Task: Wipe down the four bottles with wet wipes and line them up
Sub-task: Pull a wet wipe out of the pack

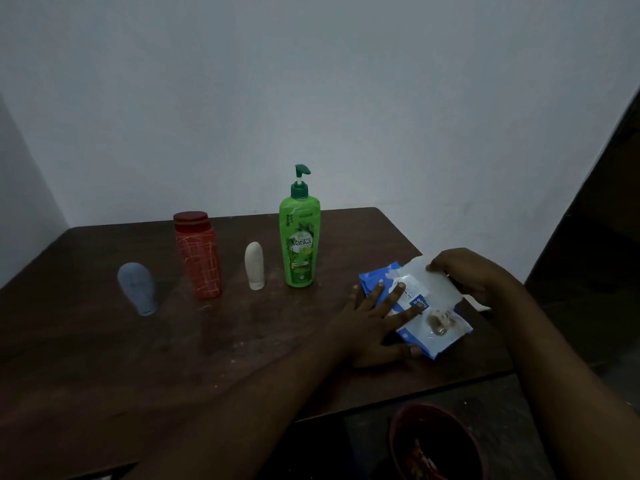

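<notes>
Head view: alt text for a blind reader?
A left hand presses flat on a blue-and-white plastic wet-wipe pack while the right hand pinches a white wet wipe over it. Four bottles stand upright on the dark wooden table: blue-grey rounded bottle, red patterned bottle, small white bottle, tall green pump bottle.

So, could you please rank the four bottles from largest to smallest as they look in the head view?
1. green pump bottle, clearly tallest
2. red bottle
3. blue bottle and white bottle: similar height. The blue looks wider but stands nearer the camera, so this pair is unsure.
</notes>
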Available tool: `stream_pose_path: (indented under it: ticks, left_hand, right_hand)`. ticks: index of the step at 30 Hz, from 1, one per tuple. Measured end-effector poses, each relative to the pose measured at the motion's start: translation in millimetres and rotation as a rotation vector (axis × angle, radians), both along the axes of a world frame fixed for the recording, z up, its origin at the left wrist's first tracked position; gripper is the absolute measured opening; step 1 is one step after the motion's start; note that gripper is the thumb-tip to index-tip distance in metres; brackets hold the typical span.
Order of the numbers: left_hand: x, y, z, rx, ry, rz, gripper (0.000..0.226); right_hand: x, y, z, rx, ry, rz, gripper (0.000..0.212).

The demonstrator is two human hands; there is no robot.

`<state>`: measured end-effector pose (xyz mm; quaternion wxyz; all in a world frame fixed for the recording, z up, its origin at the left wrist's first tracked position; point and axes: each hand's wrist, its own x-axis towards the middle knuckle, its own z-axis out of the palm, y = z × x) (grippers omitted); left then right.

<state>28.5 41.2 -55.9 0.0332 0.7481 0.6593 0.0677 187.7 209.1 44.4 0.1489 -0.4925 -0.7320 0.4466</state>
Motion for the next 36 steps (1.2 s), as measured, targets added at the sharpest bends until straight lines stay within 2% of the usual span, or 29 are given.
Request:
stream_pose_path:
  ticks: [7, 13, 16, 17, 19, 21, 22, 24, 26, 28, 30, 33, 36]
  left_hand:
    - [1, -1, 0, 0.0, -0.009, 0.011, 0.077]
    - [2, -2, 2, -0.005, 0.005, -0.009, 0.077]
    - [2, -3, 7, 0.066, -0.039, 0.003, 0.074]
    - [1, -5, 9, 0.116, -0.1, 0.02, 0.073]
    - [4, -17, 20, 0.29, -0.398, 0.097, 0.073]
    - [18, -31, 41, 0.458, -0.831, 0.262, 0.071]
    - [26, -34, 54, 0.5, -1.11, 0.364, 0.072]
    - [30, -31, 81, 0.412, -1.711, 0.507, 0.079]
    - [20, -28, 98, 0.19, -2.156, 0.509, 0.077]
    - [10, -35, 103, 0.111, -2.31, 0.43, 0.073]
    - [0, -45, 99, 0.157, -2.331, 0.41, 0.054]
    - [-9, -50, 90, 0.168, -2.279, 0.443, 0.026]
    - [-23, -59, 86, 0.203, -2.143, 0.503, 0.024]
  right_hand:
    - [4, -5, 18, -0.104, 0.35, -0.026, 0.013]
    - [6, -13, 36, -0.233, 0.584, -0.003, 0.015]
    - [4, -25, 46, -0.289, 0.674, 0.039, 0.016]
    - [3, -30, 49, -0.307, 0.703, 0.055, 0.016]
    - [-1, -41, 53, -0.347, 0.759, 0.09, 0.018]
    - [-6, -54, 57, -0.399, 0.798, 0.125, 0.02]
    - [-9, -60, 57, -0.42, 0.805, 0.14, 0.021]
    - [-15, -72, 57, -0.455, 0.815, 0.172, 0.021]
    - [-24, -82, 55, -0.476, 0.812, 0.189, 0.021]
    - [-32, -87, 49, -0.475, 0.779, 0.195, 0.027]
    - [-42, -96, 43, -0.471, 0.738, 0.194, 0.033]
    - [-55, -107, 35, -0.455, 0.712, 0.175, 0.034]
    - [-65, -116, 29, -0.435, 0.688, 0.194, 0.03]
